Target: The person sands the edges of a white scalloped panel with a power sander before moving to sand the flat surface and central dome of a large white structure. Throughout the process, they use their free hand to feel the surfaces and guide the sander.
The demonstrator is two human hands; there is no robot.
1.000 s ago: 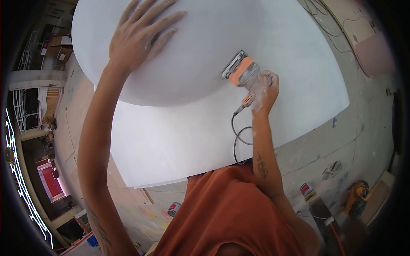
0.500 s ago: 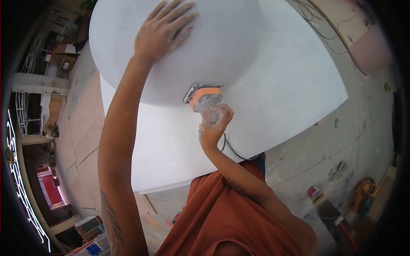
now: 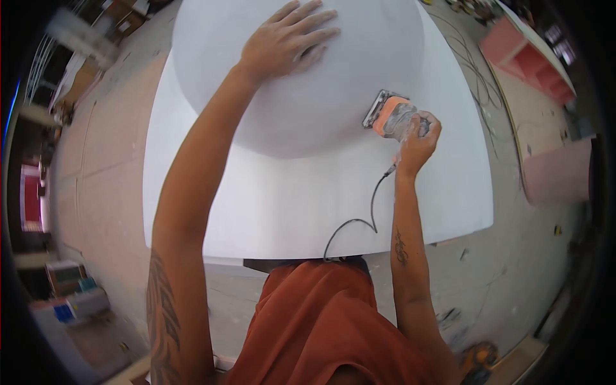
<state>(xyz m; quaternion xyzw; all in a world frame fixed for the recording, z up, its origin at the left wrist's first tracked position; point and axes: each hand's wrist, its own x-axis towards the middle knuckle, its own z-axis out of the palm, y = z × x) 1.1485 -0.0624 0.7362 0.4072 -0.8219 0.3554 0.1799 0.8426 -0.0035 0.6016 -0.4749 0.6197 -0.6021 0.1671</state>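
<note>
A large, smooth white rounded form (image 3: 301, 122) stands on a white board (image 3: 276, 205). Flat on top of the form rests my left hand (image 3: 285, 43), dusty, its fingers spread. My right hand (image 3: 418, 138) is wrapped round the dusty grey body of an orange electric sander (image 3: 393, 115). The sander's pad meets the right lower side of the form. From its rear end a black cord (image 3: 374, 202) loops down across the board to the edge by my body.
Loose cables (image 3: 471, 83) lie on the floor at the right, by a pink shelf unit (image 3: 529, 61) and a curved pink piece (image 3: 557, 172). A yellow tool (image 3: 480, 356) is at lower right. Boxes (image 3: 70, 276) stand at lower left.
My right hand has carried the sander rightward around the form's side. My left hand stays spread on the form. The view has turned, and more of the cord shows.
</note>
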